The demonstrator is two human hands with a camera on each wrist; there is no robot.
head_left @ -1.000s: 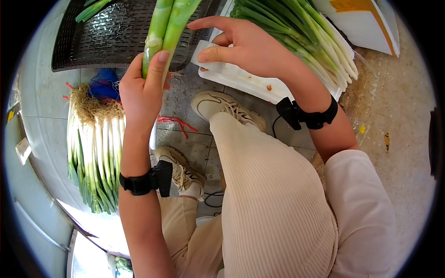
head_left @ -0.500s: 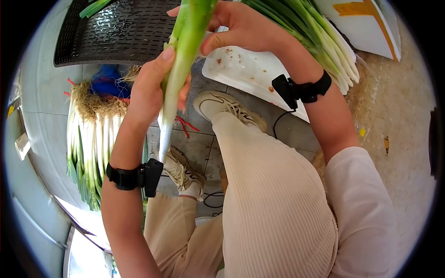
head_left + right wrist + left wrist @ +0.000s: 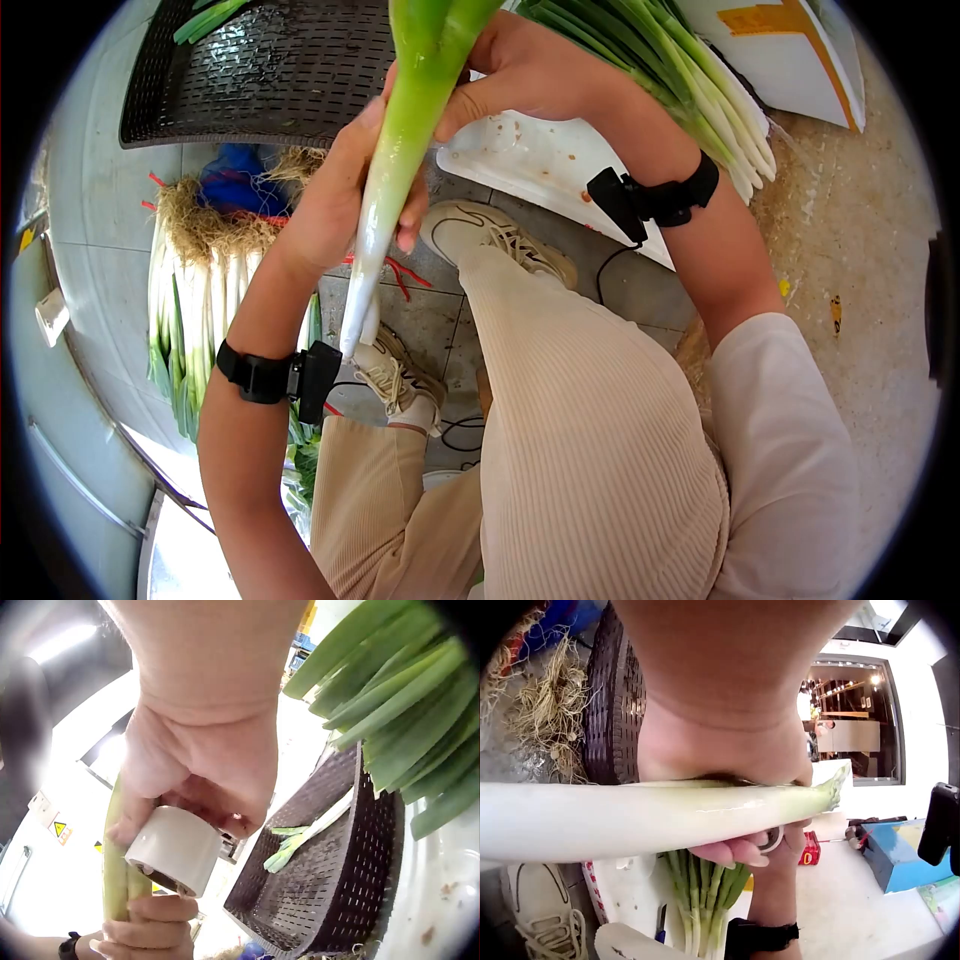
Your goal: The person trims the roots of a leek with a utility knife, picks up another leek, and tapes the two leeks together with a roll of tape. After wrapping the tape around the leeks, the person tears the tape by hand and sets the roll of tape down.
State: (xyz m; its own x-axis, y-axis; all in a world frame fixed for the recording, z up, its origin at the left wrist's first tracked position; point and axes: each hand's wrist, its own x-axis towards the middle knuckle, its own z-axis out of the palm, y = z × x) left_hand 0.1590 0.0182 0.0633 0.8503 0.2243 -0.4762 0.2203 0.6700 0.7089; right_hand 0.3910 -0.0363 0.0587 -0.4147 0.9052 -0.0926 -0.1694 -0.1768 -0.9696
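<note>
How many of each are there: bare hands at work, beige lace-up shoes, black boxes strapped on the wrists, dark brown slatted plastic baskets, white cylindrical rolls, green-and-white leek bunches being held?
Bare hands: 2, left hand and right hand
Beige lace-up shoes: 2
Black wrist boxes: 2
Dark brown slatted basket: 1
White cylindrical roll: 1
Held leek bunch: 1
Total: 9

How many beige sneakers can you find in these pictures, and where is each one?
2. The right sneaker is near the white tray; the left sneaker is partly behind the green onions in the left hand. Others could be hidden.
</note>
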